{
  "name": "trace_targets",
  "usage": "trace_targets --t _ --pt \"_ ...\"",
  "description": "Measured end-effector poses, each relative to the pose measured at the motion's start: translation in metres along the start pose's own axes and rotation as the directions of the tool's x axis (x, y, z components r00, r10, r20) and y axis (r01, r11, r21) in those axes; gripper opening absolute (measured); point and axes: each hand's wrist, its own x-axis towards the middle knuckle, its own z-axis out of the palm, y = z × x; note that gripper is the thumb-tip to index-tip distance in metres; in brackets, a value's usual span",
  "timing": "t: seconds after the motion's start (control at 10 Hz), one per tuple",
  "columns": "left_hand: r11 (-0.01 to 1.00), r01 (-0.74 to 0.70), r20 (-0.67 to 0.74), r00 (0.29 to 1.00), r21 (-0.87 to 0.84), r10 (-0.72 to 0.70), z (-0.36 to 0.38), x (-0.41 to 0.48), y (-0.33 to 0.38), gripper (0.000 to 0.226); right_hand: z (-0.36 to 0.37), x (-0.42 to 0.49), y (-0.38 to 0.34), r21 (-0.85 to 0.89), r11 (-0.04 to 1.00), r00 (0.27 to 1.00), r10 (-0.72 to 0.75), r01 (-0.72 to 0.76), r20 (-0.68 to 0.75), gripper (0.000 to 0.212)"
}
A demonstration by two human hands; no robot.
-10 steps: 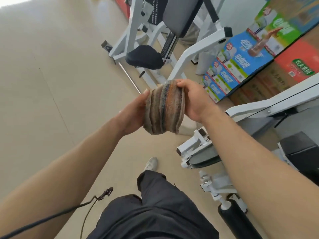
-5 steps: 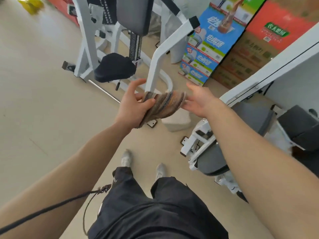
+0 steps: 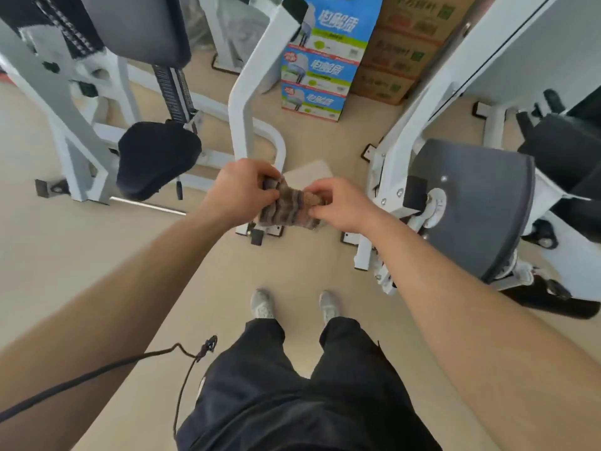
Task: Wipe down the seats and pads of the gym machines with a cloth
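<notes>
From the head camera, looking down, both bare arms reach forward and meet over the beige floor (image 3: pixel 97 255). Between them is the folded cloth (image 3: pixel 286 208), a striped brown, grey and pinkish towel held in the air at about waist height, clear of every machine. The left hand (image 3: pixel 242 190) has its fingers curled round the cloth's left end, and the right hand (image 3: pixel 341 206) pinches the right end between thumb and bent fingers, so both hands are grasping it. To the left stands a white-framed gym machine (image 3: pixel 68 131) with a black seat (image 3: pixel 156 157) and, above it, a grey back pad (image 3: pixel 140 27); the cloth is well apart from both. To the right, another white machine carries a large grey pad (image 3: pixel 478 203), near the right hand but not touching it. Just behind the hands a pale flat block (image 3: pixel 312 172) lies on the floor. Farther back are stacked blue printed cartons (image 3: pixel 322 63) beside brown cardboard boxes (image 3: pixel 400 50). Below the hands are the person's black trousers (image 3: pixel 292 402) and two grey shoes (image 3: pixel 261 304), set side by side. A black cord (image 3: pixel 97 372) crosses the left forearm.
</notes>
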Motion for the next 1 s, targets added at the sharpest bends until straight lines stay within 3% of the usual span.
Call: trace_targets --t 0.1,0.2,0.3,0.4,0.5,0.6,0.7,0.8,0.9,1.0 --pt "0.970 -0.122 0.078 0.991 0.211 0.107 0.008 0.028 -0.013 0.020 -0.006 0.016 0.009 -0.020 0.998 0.998 0.066 -0.066 -0.001 0.025" --pt "0.980 -0.186 0.140 0.975 0.067 0.175 0.032 0.054 -0.026 0.013 -0.005 0.034 0.029 0.197 0.965 0.982 0.186 -0.175 -0.034 0.009" --pt "0.942 0.096 0.259 0.966 -0.323 -0.010 0.062 0.079 -0.040 0.019 0.004 0.061 0.058 0.453 0.852 0.951 0.309 -0.262 -0.032 0.024" --pt "0.772 0.319 0.298 0.938 -0.550 -0.175 0.109 0.107 -0.061 0.032 0.023 0.095 0.100 0.542 0.777 0.921 0.389 -0.319 -0.016 0.026" --pt "0.549 0.514 0.467 0.852 -0.659 -0.237 0.163 0.135 -0.089 0.050 0.050 0.126 0.149 0.647 0.663 0.884 0.465 -0.377 0.039 0.016" --pt "0.507 0.564 0.500 0.822 -0.651 -0.272 0.220 0.165 -0.113 0.051 0.073 0.159 0.198 0.725 0.556 0.842 0.536 -0.407 0.062 0.031" --pt "0.549 0.547 0.413 0.837 -0.632 -0.358 0.268 0.200 -0.131 0.044 0.086 0.194 0.239 0.701 0.581 0.822 0.569 -0.414 0.013 0.041" --pt "0.575 0.502 0.357 0.864 -0.646 -0.354 0.292 0.235 -0.133 0.056 0.080 0.235 0.266 0.739 0.573 0.801 0.594 -0.354 -0.078 0.046" --pt "0.744 0.471 0.263 0.882 -0.474 -0.391 0.292 0.259 -0.127 0.072 0.056 0.261 0.271 0.620 0.668 0.734 0.646 -0.411 -0.210 0.024" --pt "0.817 0.463 0.205 0.886 -0.345 -0.416 0.279 0.266 -0.124 0.063 0.040 0.265 0.266 0.425 0.750 0.676 0.652 -0.508 -0.342 0.024"
